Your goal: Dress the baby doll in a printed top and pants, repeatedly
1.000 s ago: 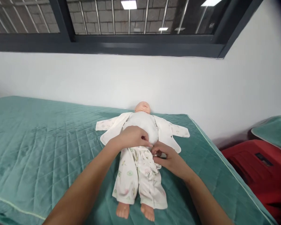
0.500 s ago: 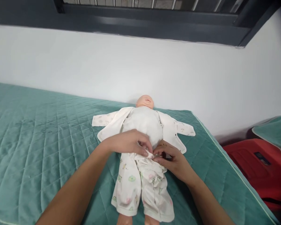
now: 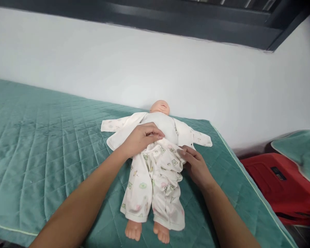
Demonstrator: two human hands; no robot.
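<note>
A baby doll (image 3: 160, 107) lies on its back, its head by the wall and its bare feet toward me. An open white jacket (image 3: 184, 132) is on its arms, spread to both sides of the pale torso. Patterned white trousers (image 3: 166, 172) cover its legs and are bunched at the hip on the right. My left hand (image 3: 144, 137) pinches the front of the waistband over the belly. With fingers and thumb closed on the cloth, my right hand (image 3: 195, 163) grips the trousers at the right side of the waist.
Under the doll is a green quilted cover (image 3: 67, 144), its edge running down to the right. A red plastic object (image 3: 281, 179), partly under green cloth (image 3: 299, 151), stands beyond that edge. Behind rises a white wall (image 3: 105, 62) below a dark window frame (image 3: 183, 24).
The waistband has moved up over the doll's lower belly, with both hands on it. My right hand has shifted outward to the side of the waist. The view has tilted, and both feet now show.
</note>
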